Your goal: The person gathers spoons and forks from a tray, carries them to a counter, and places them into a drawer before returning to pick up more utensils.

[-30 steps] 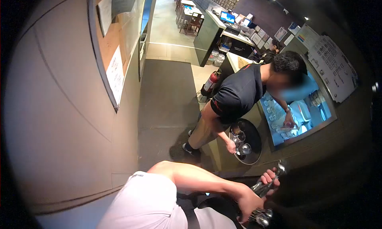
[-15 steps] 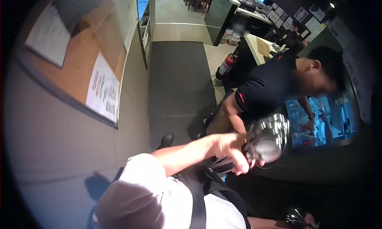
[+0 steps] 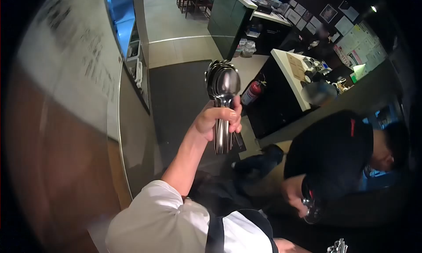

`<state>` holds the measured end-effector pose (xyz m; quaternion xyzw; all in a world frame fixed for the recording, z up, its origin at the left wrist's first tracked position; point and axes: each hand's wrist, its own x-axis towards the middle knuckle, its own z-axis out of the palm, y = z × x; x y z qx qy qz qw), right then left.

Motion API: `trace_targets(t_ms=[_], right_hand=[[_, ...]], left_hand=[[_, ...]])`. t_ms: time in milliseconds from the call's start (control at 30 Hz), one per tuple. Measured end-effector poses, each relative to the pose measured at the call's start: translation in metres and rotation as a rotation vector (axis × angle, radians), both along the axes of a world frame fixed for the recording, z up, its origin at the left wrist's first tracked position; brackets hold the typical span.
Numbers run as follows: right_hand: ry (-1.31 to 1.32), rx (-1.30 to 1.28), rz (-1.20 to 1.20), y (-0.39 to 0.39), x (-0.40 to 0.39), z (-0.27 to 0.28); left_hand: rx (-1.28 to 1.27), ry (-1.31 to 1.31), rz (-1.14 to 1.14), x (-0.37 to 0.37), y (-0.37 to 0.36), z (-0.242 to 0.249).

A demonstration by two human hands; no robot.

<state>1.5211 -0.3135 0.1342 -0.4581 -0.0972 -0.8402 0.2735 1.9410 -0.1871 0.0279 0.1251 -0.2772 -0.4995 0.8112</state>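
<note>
My left hand (image 3: 221,119) is raised in the middle of the view, its fingers closed round the handles of a bundle of metal spoons (image 3: 227,82). The bowls point up and the handle ends show below the fist. At the bottom edge my right forearm (image 3: 288,245) shows in part, but its hand is out of view. Shiny metal cutlery (image 3: 338,246) sticks up at the bottom right, beyond that forearm.
A co-worker in black (image 3: 327,154) bends at the right, one hand by a clear, shiny object (image 3: 312,210). Behind stand a counter (image 3: 290,79) and a fire extinguisher (image 3: 252,93). A wall with a whiteboard (image 3: 83,64) runs along the left.
My left hand has moved up and left with the spoons, now held upright. My right hand has dropped out of view. The co-worker appears farther right and lower, and the view has shifted.
</note>
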Motion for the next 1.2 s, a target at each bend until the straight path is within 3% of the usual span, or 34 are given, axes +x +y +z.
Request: trace_targets(t_ms=[233,300,333,367,433,500,633,767,1000,1167,1200], right_hand=[[-0.031,-0.043,-0.350,-0.035,0.154,0.031],[-0.042,-0.023,-0.343,-0.070,0.206,0.025],[-0.024,-0.177,-0.051,-0.104,0.222,0.012],[-0.131,-0.164,-0.018,-0.123,0.271,0.013],[-0.041,-0.135,0.131,-0.169,0.350,0.003],[0.048,-0.139,0.685,-0.209,0.439,0.005],[0.231,0.093,1.555,-0.245,0.625,0.011],[0.442,0.318,2.234,-0.246,0.800,-0.021],[0.815,0.737,2.534,-0.259,1.007,-0.156],[0.915,0.957,2.546,-0.239,1.099,-0.185],[0.929,1.014,2.552,-0.241,1.117,-0.191]], left_hand=[[0.075,0.254,0.146,0.175,-0.047,-0.052],[0.131,0.296,0.218,0.224,-0.054,-0.067],[0.187,0.304,0.258,0.249,-0.056,-0.078],[0.245,0.321,0.321,0.273,-0.055,-0.091],[0.365,0.428,0.365,0.313,-0.051,-0.106],[0.485,0.409,0.470,0.351,-0.041,-0.129],[0.490,0.572,0.639,0.396,-0.018,-0.175],[0.327,0.747,0.812,0.442,-0.005,-0.206],[0.218,1.088,1.189,0.557,0.024,-0.279],[-0.094,1.500,1.651,0.649,0.061,-0.338],[-0.151,1.459,1.753,0.664,0.071,-0.348]])
